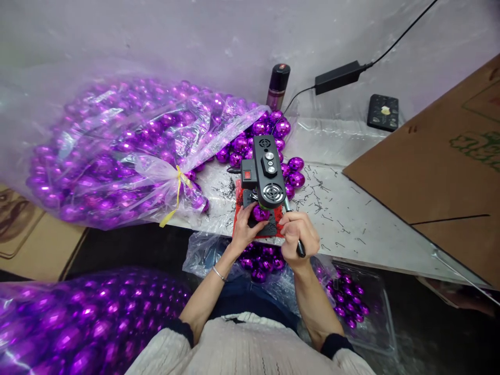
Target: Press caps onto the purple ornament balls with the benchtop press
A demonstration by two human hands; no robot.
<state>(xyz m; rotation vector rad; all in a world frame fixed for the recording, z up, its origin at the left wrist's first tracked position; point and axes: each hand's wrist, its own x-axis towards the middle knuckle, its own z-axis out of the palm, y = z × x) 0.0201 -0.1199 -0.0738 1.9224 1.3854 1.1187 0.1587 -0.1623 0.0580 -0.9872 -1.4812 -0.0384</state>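
Note:
A small black bench press machine [269, 169] with round vents and a red switch stands on the table, on a red base [237, 216]. My right hand [299, 237] is closed around its black-tipped lever [300, 249]. Below the machine's head, my left hand [245, 229] holds a shiny purple bauble [260, 212] between thumb and fingers. The machine's head hides the top of that bauble. More purple baubles [296, 179] lie loose beside and behind the machine.
A tied clear bag [128, 151] full of purple baubles fills the table's left. Dark wire bits lie scattered on the white table [351, 219]. Behind stand a spray can [278, 86] and a black power adapter [338, 77]. Cardboard [437, 156] leans at right. A clear tub [386, 317] holds baubles below.

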